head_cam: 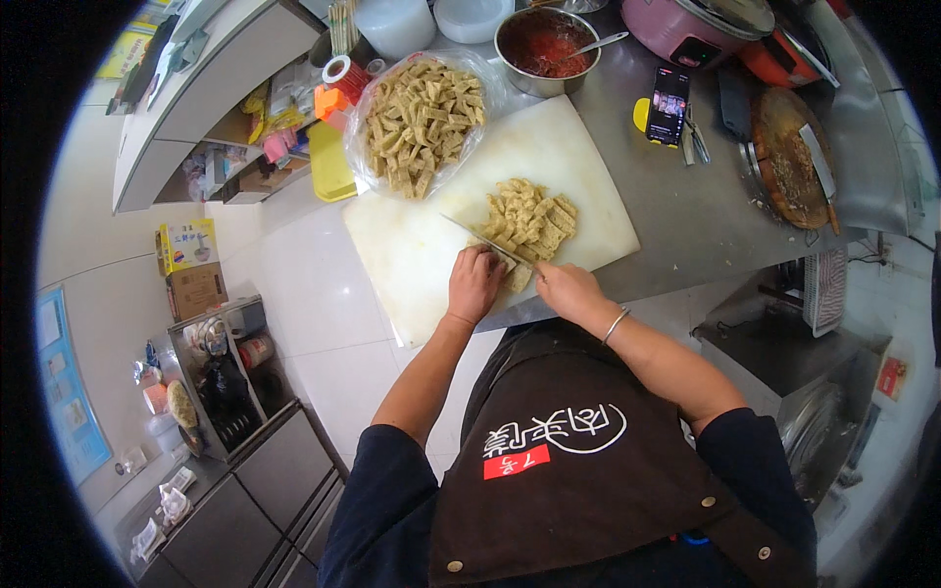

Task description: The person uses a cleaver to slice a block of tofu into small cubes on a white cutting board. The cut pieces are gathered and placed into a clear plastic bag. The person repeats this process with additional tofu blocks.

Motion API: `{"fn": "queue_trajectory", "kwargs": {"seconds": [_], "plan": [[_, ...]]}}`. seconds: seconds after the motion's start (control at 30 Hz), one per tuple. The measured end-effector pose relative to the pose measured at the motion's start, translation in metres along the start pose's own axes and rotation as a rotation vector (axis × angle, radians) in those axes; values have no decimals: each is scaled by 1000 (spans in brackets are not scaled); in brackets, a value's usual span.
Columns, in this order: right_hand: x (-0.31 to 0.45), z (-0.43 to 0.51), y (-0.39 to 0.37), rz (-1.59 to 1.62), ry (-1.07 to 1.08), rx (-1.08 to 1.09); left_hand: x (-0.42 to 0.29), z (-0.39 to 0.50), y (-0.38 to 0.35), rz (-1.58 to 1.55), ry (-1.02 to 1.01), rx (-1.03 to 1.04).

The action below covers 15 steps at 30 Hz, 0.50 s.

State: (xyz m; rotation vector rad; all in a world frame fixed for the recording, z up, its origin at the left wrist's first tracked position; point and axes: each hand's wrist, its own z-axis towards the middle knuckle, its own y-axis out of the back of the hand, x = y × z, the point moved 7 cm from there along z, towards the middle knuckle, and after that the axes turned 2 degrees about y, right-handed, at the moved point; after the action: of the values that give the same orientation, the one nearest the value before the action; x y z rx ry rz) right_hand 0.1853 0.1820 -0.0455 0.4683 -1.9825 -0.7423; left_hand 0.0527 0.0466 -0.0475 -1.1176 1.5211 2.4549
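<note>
My right hand [572, 291] grips the handle of a kitchen knife [481, 239]. Its blade slants up and left across tan, porous tofu-like slices [520, 278] near the front edge of a white cutting board [412, 257]. Curled fingers of my left hand [474, 283] hold the slices close beside the blade and partly hide them. Just beyond the knife lies a heap of cut tofu-like strips [531, 218]. More strips fill a large container lined with clear plastic [426, 125], which overlaps the board's far left side.
Behind the board stands a metal pot of red sauce [548, 51] with a spoon. A phone [667, 106] rests on the steel counter [684, 198] at right. Farther right, a cleaver [817, 162] lies on a round wooden chopping block [790, 158]. A yellow tray [331, 165] is at left.
</note>
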Motion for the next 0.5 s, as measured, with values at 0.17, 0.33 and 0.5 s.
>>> {"fn": "queue_trajectory", "kwargs": {"seconds": [0.17,0.33,0.5], "plan": [[-14,-24,29,19,-26,40,-13,-2,10,107,-58,-15],[6,-53,57,27,-53,41,-7,-3,7,17,10,-16],[18,-73,61,-48,-43,79,2,-5,2,6,27,12]]}}
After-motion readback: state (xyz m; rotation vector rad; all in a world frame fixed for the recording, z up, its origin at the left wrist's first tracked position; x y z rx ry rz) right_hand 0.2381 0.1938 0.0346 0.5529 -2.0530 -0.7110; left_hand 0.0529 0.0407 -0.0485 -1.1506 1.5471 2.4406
